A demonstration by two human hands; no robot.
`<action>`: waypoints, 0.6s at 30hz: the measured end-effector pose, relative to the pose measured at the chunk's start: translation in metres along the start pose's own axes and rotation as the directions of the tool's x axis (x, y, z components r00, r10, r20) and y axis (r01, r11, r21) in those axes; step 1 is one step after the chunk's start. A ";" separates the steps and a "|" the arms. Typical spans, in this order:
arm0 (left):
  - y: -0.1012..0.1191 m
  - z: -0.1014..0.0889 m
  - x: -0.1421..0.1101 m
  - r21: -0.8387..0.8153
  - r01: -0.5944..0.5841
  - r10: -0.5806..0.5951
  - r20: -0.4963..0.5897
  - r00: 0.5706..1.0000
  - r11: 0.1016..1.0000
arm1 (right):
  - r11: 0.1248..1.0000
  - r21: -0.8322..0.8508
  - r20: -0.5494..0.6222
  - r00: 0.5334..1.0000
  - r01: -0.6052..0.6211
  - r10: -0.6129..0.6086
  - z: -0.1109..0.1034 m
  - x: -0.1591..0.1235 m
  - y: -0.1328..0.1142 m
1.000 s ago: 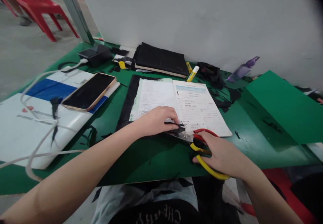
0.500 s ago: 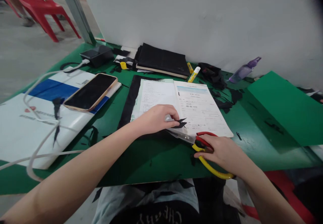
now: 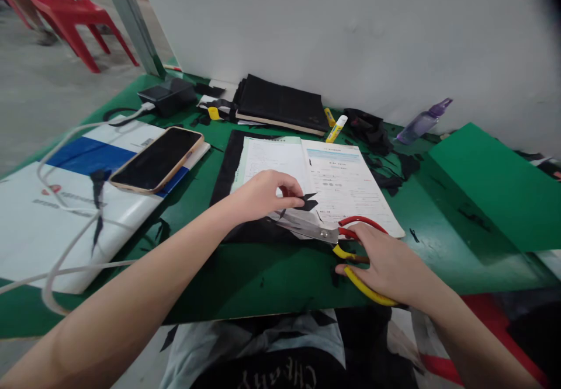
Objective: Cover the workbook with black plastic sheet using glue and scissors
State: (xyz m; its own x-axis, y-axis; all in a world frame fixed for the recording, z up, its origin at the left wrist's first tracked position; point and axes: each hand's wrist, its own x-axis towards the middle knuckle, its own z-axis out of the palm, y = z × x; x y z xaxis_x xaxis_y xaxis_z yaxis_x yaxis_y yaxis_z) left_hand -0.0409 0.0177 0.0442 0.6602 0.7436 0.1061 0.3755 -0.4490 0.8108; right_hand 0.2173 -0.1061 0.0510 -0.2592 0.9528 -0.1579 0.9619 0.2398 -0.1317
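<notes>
Pale grey wall panel point(image 3: 350, 38), plain and upright, filling view from 11 to 2 o'clock behind table point(image 3: 245, 284). Table green-topped, smooth, front edge crossing at 6 o'clock. Metal post point(image 3: 134, 21) at panel's near end, 10 to 11 o'clock, leaning in view. Beyond post, at 10 o'clock — red plastic chair point(image 3: 74, 12) on bare grey floor point(image 3: 26, 108). Light soft, rather dim — faint sheen on tabletop toward 4 o'clock. Windows, lamps outside view.

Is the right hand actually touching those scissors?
Touching: the head view plainly shows the right hand holding the scissors by their red-and-yellow handles.
</notes>
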 end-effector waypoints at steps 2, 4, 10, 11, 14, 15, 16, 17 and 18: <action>0.000 0.000 0.000 -0.010 -0.001 0.001 -0.006 1.000 1.000 | 1.000 0.014 0.007 1.000 0.012 -0.012 -0.002 0.001 -0.002; 0.000 0.002 0.000 -0.025 -0.007 0.007 -0.006 1.000 1.000 | 1.000 0.022 0.009 1.000 0.022 -0.022 -0.003 0.003 -0.004; 0.001 0.006 0.000 -0.091 -0.026 0.026 -0.004 1.000 0.995 | 1.000 0.010 0.006 1.000 0.028 -0.028 0.000 0.009 -0.009; 0.001 0.006 0.000 -0.103 -0.037 0.037 -0.001 0.999 0.994 | 1.000 0.004 0.006 1.000 0.025 -0.025 0.000 0.009 -0.010; 0.001 0.006 0.000 -0.113 -0.053 0.054 0.001 0.999 0.992 | 1.000 -0.011 0.013 1.000 0.016 -0.016 -0.002 0.012 -0.013; 0.002 0.006 0.000 -0.113 -0.054 0.054 0.002 0.999 0.992 | 1.000 -0.015 0.016 1.000 0.014 -0.014 -0.003 0.013 -0.014; 0.002 0.006 0.000 -0.113 -0.053 0.054 0.003 0.999 0.992 | 1.000 -0.019 0.020 1.000 0.013 -0.012 -0.003 0.014 -0.015; 0.002 0.006 0.000 -0.113 -0.052 0.053 0.003 0.999 0.992 | 1.000 -0.023 0.023 1.000 0.012 -0.012 -0.004 0.015 -0.016; 0.002 0.006 0.000 -0.114 -0.053 0.053 0.001 0.999 0.992 | 1.000 -0.026 0.029 0.999 0.014 -0.014 -0.005 0.016 -0.017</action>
State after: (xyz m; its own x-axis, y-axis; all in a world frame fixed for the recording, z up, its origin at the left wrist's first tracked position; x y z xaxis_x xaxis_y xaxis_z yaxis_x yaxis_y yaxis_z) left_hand -0.0361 0.0138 0.0418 0.6802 0.7179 0.1485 0.2632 -0.4282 0.8645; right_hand 0.1976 -0.0939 0.0557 -0.2746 0.9437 -0.1842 0.9600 0.2582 -0.1083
